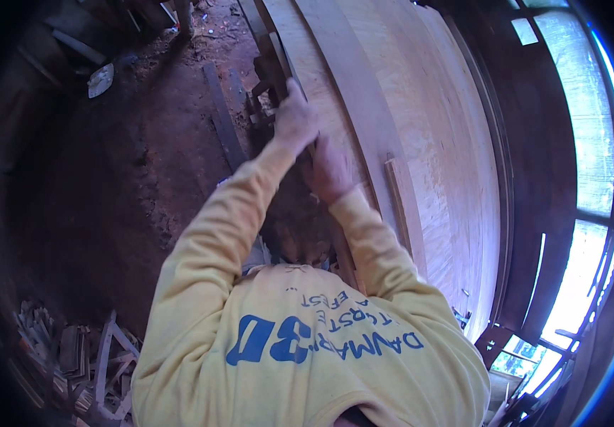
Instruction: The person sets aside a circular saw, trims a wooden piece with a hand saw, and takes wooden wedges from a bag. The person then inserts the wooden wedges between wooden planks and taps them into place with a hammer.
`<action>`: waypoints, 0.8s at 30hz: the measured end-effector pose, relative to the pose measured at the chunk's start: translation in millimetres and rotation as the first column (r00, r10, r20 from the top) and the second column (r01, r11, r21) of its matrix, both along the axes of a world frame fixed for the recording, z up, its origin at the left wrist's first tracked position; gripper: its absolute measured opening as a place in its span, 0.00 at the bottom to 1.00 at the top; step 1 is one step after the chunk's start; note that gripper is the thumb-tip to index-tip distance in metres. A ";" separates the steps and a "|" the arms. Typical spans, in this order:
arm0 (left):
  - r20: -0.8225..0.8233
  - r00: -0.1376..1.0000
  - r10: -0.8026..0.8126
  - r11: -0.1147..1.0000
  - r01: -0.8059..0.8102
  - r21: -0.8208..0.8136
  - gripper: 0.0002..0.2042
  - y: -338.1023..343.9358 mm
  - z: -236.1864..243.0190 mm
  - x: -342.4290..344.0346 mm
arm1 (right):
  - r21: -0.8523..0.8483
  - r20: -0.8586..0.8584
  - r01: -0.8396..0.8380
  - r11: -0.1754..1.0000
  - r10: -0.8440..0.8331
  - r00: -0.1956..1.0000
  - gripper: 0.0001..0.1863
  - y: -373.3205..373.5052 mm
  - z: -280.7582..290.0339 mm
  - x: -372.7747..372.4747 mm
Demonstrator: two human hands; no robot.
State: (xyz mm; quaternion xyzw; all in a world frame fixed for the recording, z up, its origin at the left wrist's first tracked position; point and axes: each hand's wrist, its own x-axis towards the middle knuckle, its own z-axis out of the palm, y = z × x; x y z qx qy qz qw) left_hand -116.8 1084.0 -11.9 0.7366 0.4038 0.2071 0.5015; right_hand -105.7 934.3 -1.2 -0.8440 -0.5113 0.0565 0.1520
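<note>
A long narrow wooden strip (276,51) runs along the left edge of a broad plywood bench top (428,135). My left hand (295,122) grips it, arm stretched forward, just beside a dark clamp-like fitting (263,96) whose details are hard to make out. Closer to me, my right hand (330,166) is closed on the same strip, its fingertips partly hidden. A wide plank (346,85) lies lengthwise on the plywood, and a shorter batten (405,206) lies to the right of my right forearm.
Left of the bench is a dirt floor (108,178) with loose boards (221,121) and a pale scrap (100,80). Offcuts (83,356) are heaped at lower left. A dark wall with bright translucent panels (591,142) runs along the right.
</note>
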 end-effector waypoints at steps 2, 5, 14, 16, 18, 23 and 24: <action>-0.010 1.000 -0.014 1.000 0.014 -0.024 0.31 10.9 3.5 5.6 | -0.116 -0.064 0.127 0.985 -0.135 0.989 0.25 28.1 4.3 8.8; -0.021 0.999 0.029 0.999 -0.029 0.019 0.31 23.6 -24.1 0.0 | -0.005 0.008 0.045 0.999 -0.045 0.999 0.23 21.8 -1.3 -8.2; -0.112 0.993 -0.044 0.999 0.040 -0.033 0.35 12.1 7.8 2.5 | -0.039 0.024 0.094 0.995 -0.093 0.995 0.22 21.6 0.9 3.7; -0.034 0.999 -0.004 0.996 0.001 -0.095 0.21 7.1 10.3 -3.6 | -0.078 0.041 0.063 0.995 -0.060 0.997 0.22 20.6 0.0 4.3; -0.086 0.996 -0.007 1.000 0.009 0.025 0.35 -9.8 -9.8 -13.6 | -0.073 0.035 0.029 0.997 -0.026 0.999 0.22 -2.6 -3.7 -6.3; -0.018 1.000 -0.015 1.000 0.015 -0.025 0.28 3.0 -4.9 -5.3 | -0.083 0.033 0.062 0.995 -0.059 0.998 0.22 12.5 5.9 -7.2; -0.014 1.000 -0.015 1.000 0.015 -0.026 0.28 9.3 -8.0 -2.9 | -0.083 0.037 0.062 0.995 -0.059 0.998 0.22 20.2 6.6 -6.2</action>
